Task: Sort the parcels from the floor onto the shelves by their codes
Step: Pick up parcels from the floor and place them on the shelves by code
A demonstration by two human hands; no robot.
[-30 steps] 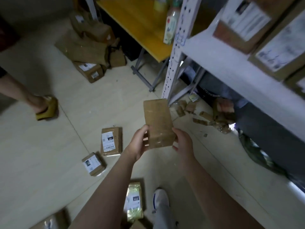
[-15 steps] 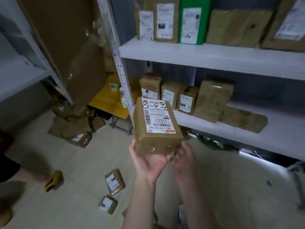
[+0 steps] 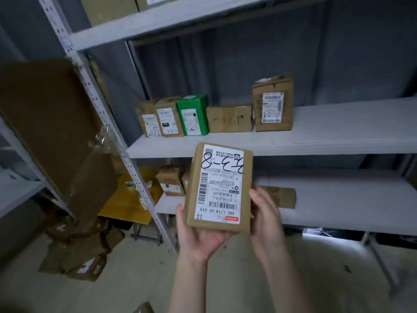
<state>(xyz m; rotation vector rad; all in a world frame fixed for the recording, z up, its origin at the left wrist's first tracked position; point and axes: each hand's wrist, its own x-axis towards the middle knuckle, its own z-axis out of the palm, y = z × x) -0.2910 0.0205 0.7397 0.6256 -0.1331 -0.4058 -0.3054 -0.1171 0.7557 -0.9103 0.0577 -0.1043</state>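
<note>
Head camera: you hold a small brown cardboard parcel (image 3: 218,188) chest-high in front of a white metal shelving unit (image 3: 327,136), its white shipping label facing you and upside down. Black marker across the label shows an 8 and two 3s joined by dashes.

Your left hand (image 3: 198,233) cups the parcel's lower left corner from beneath, thumb up along the left edge, fingers curled under the box. Your right hand (image 3: 264,213) grips the lower right edge, fingers wrapped behind it.

On the middle shelf behind the parcel stands a row of five packages: two brown labelled boxes (image 3: 158,119) at the left, a green carton (image 3: 193,115) touching them, a brown box lying on its side (image 3: 229,118), and a taller brown box (image 3: 272,103) at the right end. The lower shelf carries a small brown box (image 3: 170,180) to the parcel's left and a flat brown packet (image 3: 282,197) just past your right hand.

At lower left, a heap of brown parcels (image 3: 76,251) lies on the floor beside a yellow table (image 3: 126,199). A large brown cardboard sheet (image 3: 52,132) leans at far left.
</note>
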